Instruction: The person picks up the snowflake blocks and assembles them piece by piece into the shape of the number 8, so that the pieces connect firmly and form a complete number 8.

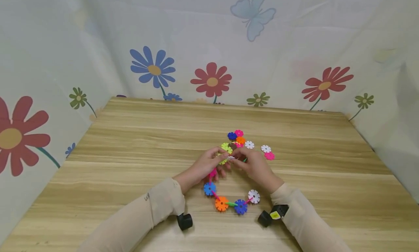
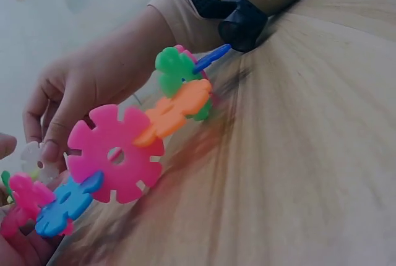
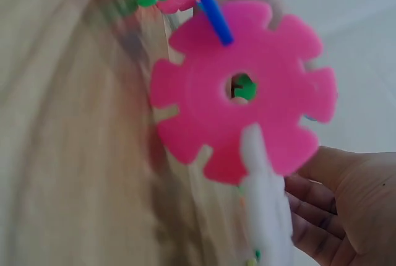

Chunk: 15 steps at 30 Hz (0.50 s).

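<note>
Left hand (image 1: 202, 168) grips linked disc chain (image 1: 222, 204); right hand (image 1: 258, 168) pinches white disc (image 2: 32, 156). More discs (image 1: 249, 145) lie beyond hands on surface (image 1: 157, 135).

Smooth plastic discs (image 2: 139, 158), matt cloth sleeves (image 1: 131, 215), wood-grained tabletop (image 1: 131, 135).

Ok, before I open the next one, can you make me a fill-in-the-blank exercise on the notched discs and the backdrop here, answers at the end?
1. In the head view, a green edge-on disc links the dark blue disc to the ____ disc.
2. The butterfly on the backdrop is light ____.
3. In the left wrist view, the largest-looking disc is ____.
4. In that same view, the right hand pinches a ____ disc.

Missing words: orange; blue; pink; white.
</note>
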Available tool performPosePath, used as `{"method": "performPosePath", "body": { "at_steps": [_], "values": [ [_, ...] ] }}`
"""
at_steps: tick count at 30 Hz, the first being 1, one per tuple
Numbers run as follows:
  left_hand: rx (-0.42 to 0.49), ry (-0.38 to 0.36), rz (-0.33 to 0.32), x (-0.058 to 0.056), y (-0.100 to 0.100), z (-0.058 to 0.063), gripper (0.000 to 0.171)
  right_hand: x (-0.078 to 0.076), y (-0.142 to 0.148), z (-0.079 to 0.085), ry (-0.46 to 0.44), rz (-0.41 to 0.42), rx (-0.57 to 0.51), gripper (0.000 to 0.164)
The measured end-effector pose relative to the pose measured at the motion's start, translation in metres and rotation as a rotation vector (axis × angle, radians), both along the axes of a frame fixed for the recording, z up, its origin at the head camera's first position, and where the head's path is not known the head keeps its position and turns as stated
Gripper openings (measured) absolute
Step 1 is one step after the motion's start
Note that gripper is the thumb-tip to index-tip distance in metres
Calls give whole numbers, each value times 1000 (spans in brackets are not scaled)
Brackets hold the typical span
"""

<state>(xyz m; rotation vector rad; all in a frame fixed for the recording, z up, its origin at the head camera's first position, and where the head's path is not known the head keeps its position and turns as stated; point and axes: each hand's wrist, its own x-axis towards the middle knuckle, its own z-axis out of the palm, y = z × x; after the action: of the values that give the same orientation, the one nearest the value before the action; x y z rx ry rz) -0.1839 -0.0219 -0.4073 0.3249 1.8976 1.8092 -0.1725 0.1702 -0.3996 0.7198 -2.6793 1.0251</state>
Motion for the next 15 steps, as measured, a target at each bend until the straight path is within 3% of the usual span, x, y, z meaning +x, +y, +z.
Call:
{"method": "performPosePath", "body": {
  "at_steps": [9,15],
  "values": [
    [-41,85,35,-4,-2,-3,21,-4,7,7,-114,-2,-12,15],
    [-85,150,66,-4,-1,1,21,-9,18,10,-128,-59,-10,11]
  ]
}}
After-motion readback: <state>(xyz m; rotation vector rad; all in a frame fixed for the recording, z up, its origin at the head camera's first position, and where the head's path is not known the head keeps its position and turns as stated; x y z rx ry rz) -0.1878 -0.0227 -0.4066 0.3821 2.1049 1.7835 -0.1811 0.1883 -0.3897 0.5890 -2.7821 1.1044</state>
